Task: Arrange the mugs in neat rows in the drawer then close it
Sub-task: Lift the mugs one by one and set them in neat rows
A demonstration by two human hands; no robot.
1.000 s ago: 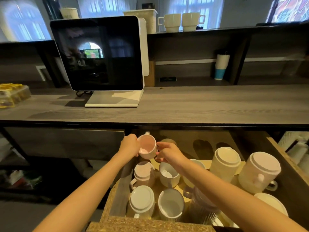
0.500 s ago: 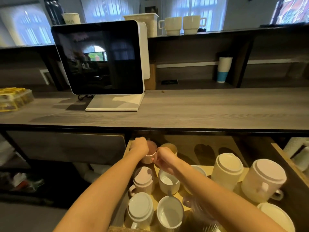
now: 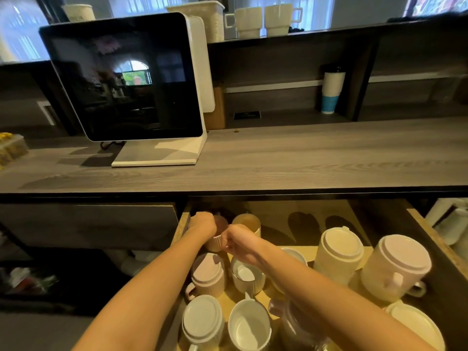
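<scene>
An open wooden drawer (image 3: 181,228) under the counter holds several white ribbed mugs. My left hand (image 3: 202,222) and my right hand (image 3: 236,240) both grip one upright mug (image 3: 215,243) at the drawer's back left corner, in shadow under the counter edge. Another upright mug (image 3: 247,222) stands just right of it. In front sit an upside-down mug (image 3: 209,273) and an upright mug (image 3: 247,276), then a second such pair (image 3: 202,319), (image 3: 249,324). Two large upside-down mugs (image 3: 340,250), (image 3: 398,266) stand on the right.
A grey counter (image 3: 304,160) overhangs the drawer's back. On it stands a screen on a white stand (image 3: 131,79). Two mugs (image 3: 268,20) sit on the upper shelf, a white and blue tumbler (image 3: 331,91) below. A glass jug (image 3: 298,325) and a plate (image 3: 417,325) lie in the drawer's front right.
Both hands have carried the mug down and back into the drawer's back left corner, from raised above the drawer to low under the counter edge.
</scene>
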